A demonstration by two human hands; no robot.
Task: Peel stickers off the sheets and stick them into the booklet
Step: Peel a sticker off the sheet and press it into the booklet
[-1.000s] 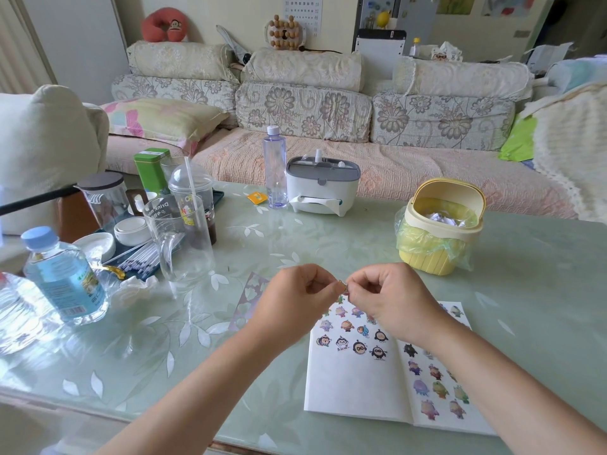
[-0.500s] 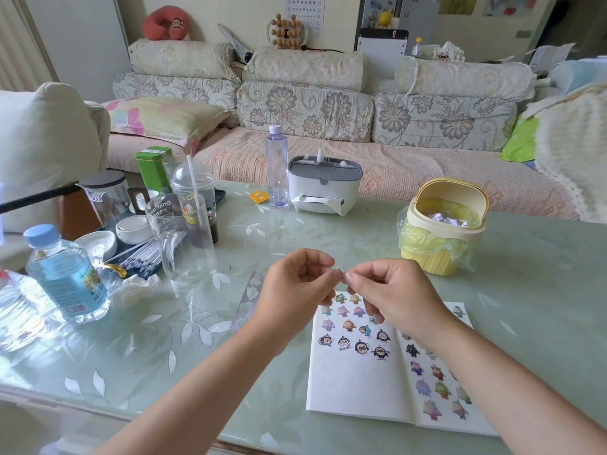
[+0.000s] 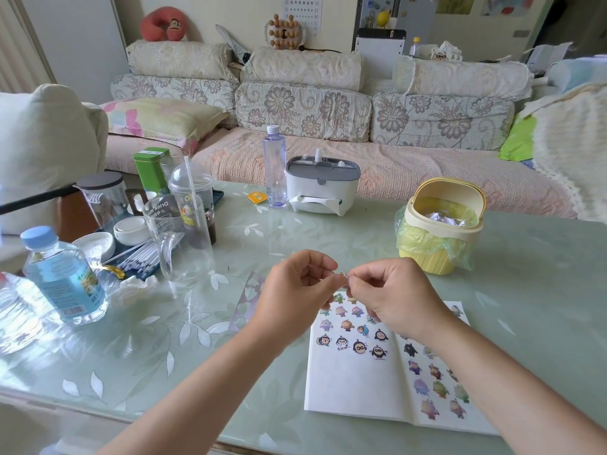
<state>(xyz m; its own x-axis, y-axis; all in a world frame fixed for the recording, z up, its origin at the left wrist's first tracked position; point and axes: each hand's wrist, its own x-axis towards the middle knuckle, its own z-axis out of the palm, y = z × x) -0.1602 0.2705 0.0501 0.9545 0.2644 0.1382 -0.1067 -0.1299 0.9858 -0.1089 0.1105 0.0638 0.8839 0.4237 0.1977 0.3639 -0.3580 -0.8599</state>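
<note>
An open white booklet (image 3: 354, 385) lies on the table in front of me, with rows of small cartoon stickers on both pages. Above its top edge my left hand (image 3: 295, 290) and my right hand (image 3: 394, 293) meet fingertip to fingertip. Between them they pinch a tiny sticker (image 3: 342, 274), which is mostly hidden by the fingers. A used sticker sheet (image 3: 248, 300) with cut-out holes lies flat on the table to the left of my left hand.
A yellow mini bin (image 3: 440, 228) lined with a bag stands behind my right hand. At the left are a clear glass mug (image 3: 184, 244), a lidded cup with a straw (image 3: 193, 205), a water bottle (image 3: 62, 277) and a tray of small items. A tissue box (image 3: 320, 188) and tall bottle (image 3: 274, 165) stand farther back.
Both hands rose slightly off the booklet page and stay together at the fingertips, working the small sticker. The booklet has not moved.
</note>
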